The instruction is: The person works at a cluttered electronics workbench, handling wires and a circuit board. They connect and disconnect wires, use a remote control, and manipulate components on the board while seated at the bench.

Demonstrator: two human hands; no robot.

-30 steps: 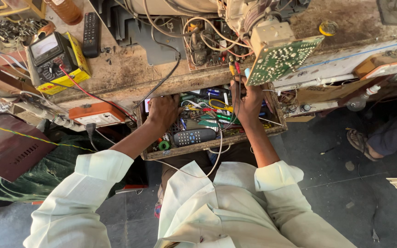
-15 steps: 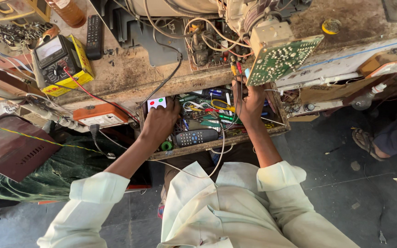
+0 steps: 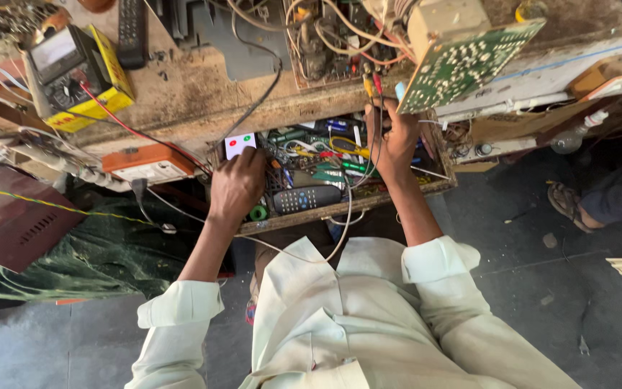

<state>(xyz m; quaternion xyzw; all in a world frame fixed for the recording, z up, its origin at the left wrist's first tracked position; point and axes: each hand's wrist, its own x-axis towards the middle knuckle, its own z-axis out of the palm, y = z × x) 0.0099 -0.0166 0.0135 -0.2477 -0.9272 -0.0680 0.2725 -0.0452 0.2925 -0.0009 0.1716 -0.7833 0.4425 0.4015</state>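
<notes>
Nearest, the left hand had its grip closed on a small white remote with one red and one green button, the remote poking past the fingers toward the surface. The right hand reached deeper into the open drawer; whether its grip held anything could not be told. The drawer held a dark remote, green tape and tangled wires. Beyond stood a yellow multimeter.

Grey rect. screen on yellow multimeter, bench top-left; small white label w/ red+green dots at drawer.
</notes>
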